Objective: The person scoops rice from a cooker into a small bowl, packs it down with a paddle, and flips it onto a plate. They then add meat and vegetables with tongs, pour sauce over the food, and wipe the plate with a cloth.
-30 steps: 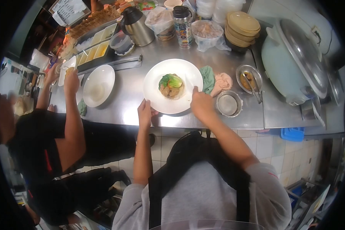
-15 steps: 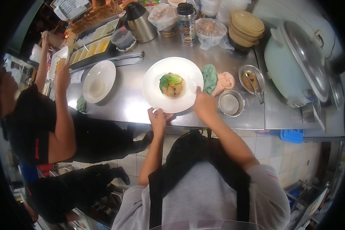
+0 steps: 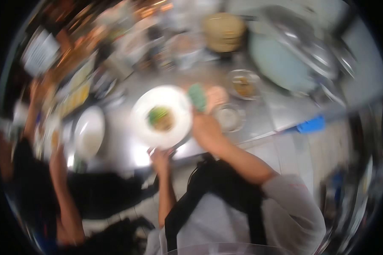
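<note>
A wide white plate (image 3: pixel 176 97) is between my hands over the steel table, close to its front edge. Green leafy vegetable (image 3: pixel 157 113) and a brownish food (image 3: pixel 163 123) sit in its middle. My left hand (image 3: pixel 161 160) is closed on the plate's near rim, some fingers hidden beneath. At the right rim my right hand (image 3: pixel 206 131) also grips the plate, its fingertips blurred. Just beyond that hand lie a green cloth (image 3: pixel 197 97) and a pinkish cloth (image 3: pixel 216 97). A round metal tin (image 3: pixel 229 118) stands to its right.
On the left is another white dish (image 3: pixel 89 132), near a co-worker's arm (image 3: pixel 66 191). A metal bowl (image 3: pixel 244 85) with sauce stands at the back right, before a large pale-green lidded container (image 3: pixel 276 59). Stacked tan bowls (image 3: pixel 224 32) are at the back.
My view has swung and blurred, so the scene sits further left and tilted. Both hands remain on the plate. The co-worker's near arm is lower in view.
</note>
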`<move>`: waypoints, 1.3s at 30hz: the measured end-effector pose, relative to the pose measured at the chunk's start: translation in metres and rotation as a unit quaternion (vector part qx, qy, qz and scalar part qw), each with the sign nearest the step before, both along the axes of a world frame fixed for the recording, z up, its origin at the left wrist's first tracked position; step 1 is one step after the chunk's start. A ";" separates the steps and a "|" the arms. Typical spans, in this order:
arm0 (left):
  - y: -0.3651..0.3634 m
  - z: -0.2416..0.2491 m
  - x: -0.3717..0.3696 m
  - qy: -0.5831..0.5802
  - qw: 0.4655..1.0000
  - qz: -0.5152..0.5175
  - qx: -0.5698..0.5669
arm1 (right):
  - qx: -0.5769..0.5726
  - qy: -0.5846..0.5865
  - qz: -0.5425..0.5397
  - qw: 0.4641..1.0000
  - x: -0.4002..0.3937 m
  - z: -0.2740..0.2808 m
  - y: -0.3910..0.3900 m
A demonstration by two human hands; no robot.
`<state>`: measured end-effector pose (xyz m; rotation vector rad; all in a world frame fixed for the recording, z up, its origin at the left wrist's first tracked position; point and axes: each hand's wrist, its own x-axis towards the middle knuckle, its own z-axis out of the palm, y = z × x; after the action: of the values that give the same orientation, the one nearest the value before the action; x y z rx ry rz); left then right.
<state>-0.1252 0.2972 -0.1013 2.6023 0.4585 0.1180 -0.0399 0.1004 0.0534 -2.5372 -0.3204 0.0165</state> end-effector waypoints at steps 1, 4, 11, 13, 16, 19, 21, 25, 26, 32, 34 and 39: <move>0.012 -0.016 -0.003 -0.131 0.981 -0.124 0.071 | 0.023 -0.037 -0.023 0.999 -0.002 0.032 -0.022; 0.010 -0.001 0.009 -0.103 0.972 -0.013 -0.209 | 0.134 -0.334 -0.166 0.918 -0.008 0.108 -0.121; 0.000 0.012 0.022 -0.151 0.801 0.264 -0.516 | -0.194 -0.386 -0.608 0.666 -0.024 0.108 -0.449; -0.026 0.015 0.017 -0.206 0.795 0.353 -0.448 | -0.324 -0.217 -0.569 0.724 -0.031 0.046 -0.553; -0.095 0.055 0.009 -0.340 0.888 0.288 -0.113 | -0.402 -0.166 -0.417 0.798 -0.028 -0.011 -0.631; -0.169 0.094 0.027 -0.296 0.950 0.086 -0.044 | -0.361 -0.130 -0.280 0.880 -0.009 -0.036 -0.693; -0.215 0.119 0.069 -0.244 0.960 -0.121 -0.072 | -0.298 -0.144 -0.378 0.865 -0.006 -0.022 -0.686; -0.217 0.095 0.160 -0.149 0.986 -0.065 -0.035 | 0.082 -0.245 -0.392 0.883 -0.009 0.034 -0.635; -0.209 0.088 0.174 -0.107 0.991 -0.063 -0.039 | 0.164 -0.252 -0.354 0.886 -0.011 0.054 -0.598; -0.193 0.059 0.207 0.004 0.996 -0.073 0.049 | 0.292 0.065 0.044 0.953 0.013 0.069 -0.421; -0.190 0.048 0.206 -0.025 0.996 -0.073 0.049 | 0.271 0.083 0.196 0.939 0.040 0.054 -0.352; -0.197 0.093 0.166 -0.193 0.981 -0.027 0.004 | 0.152 -0.022 0.319 0.935 0.119 -0.010 -0.205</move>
<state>0.0410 0.0997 -0.0083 2.5121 0.2455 0.5934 0.0790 -0.1041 0.0438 -2.0330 -1.0639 0.1473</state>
